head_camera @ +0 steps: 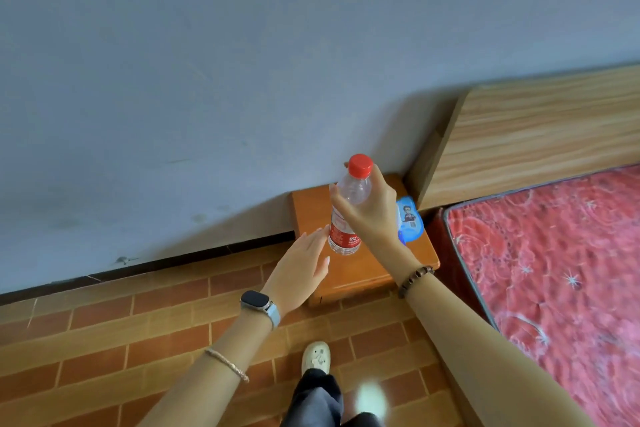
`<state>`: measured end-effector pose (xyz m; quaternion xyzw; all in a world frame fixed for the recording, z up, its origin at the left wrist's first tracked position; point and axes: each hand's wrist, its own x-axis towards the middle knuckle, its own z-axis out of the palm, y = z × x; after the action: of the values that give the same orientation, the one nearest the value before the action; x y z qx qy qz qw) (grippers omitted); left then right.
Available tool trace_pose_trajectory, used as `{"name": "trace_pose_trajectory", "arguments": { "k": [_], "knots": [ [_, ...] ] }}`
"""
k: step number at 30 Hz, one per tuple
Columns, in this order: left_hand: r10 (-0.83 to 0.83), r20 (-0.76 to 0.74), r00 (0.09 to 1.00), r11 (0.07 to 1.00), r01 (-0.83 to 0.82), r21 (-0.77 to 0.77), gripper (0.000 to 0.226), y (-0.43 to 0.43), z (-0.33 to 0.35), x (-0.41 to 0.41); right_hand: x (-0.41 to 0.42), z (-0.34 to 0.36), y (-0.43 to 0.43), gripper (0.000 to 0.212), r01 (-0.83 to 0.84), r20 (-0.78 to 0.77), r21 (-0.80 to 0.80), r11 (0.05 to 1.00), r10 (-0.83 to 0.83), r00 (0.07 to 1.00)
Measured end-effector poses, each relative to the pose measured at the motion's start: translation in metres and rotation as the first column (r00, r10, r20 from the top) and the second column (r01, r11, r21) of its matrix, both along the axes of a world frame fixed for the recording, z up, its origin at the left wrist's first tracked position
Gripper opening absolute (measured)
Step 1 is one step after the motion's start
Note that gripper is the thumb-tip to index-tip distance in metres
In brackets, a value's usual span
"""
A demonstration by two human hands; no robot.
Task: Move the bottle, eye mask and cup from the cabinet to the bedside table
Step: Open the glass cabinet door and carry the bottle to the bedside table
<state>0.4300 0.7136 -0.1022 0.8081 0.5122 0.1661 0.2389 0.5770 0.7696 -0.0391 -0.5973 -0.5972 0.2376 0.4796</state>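
Right hand (372,208) is gripping the bottle (348,211) upright at frame centre, directly over the bedside table (363,267); left hand (299,269), open and empty, is hovering just beside its base.

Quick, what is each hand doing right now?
Left hand: open, empty, beside the bottle.
Right hand: closed around the bottle's upper part.

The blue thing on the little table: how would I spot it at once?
Find the wooden headboard against the wall; the orange bedside table sits beside it. On its bed-side edge, partly behind the right hand, lies the eye mask: flat, blue and white, with a cartoon figure.
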Motion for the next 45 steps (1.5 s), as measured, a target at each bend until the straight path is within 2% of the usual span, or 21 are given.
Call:
{"name": "trace_pose_trajectory", "arguments": {
  "k": [7,10,20,23,27,35,45],
  "knots": [
    [0.076,-0.010,0.997,0.997,-0.076,-0.030,0.052,0.063,-0.020,-0.003,-0.009,-0.032,0.073,0.054,-0.042,-0.039,-0.062,0.997,0.039,0.998],
    [0.109,-0.021,0.994,0.990,-0.110,-0.089,0.053,0.085,-0.042,-0.001,-0.011,-0.057,0.095,0.060,-0.070,-0.087,-0.083,0.994,0.063,0.994],
    [0.202,-0.004,0.979,0.956,-0.198,-0.217,0.059,0.118,-0.182,0.015,-0.011,-0.207,0.131,0.069,-0.082,-0.083,-0.112,0.990,0.073,0.994],
    [0.205,0.037,0.978,0.945,-0.188,-0.268,0.063,0.121,-0.222,0.017,-0.009,-0.254,0.135,0.071,-0.121,-0.068,-0.132,0.984,0.112,0.991],
    [0.188,0.009,0.982,0.942,-0.178,-0.283,0.063,0.124,-0.263,0.019,-0.010,-0.297,0.139,0.072,-0.111,-0.063,-0.174,0.978,0.102,0.993],
    [0.242,0.065,0.968,0.927,-0.211,-0.311,0.065,0.126,-0.300,0.018,-0.012,-0.340,0.138,0.072,-0.080,-0.125,-0.181,0.980,0.057,0.990],
    [0.266,0.064,0.962,0.922,-0.235,-0.308,0.065,0.123,-0.305,0.026,-0.006,-0.347,0.133,0.078,-0.161,-0.080,-0.288,0.944,0.143,0.986]
  ]
}}
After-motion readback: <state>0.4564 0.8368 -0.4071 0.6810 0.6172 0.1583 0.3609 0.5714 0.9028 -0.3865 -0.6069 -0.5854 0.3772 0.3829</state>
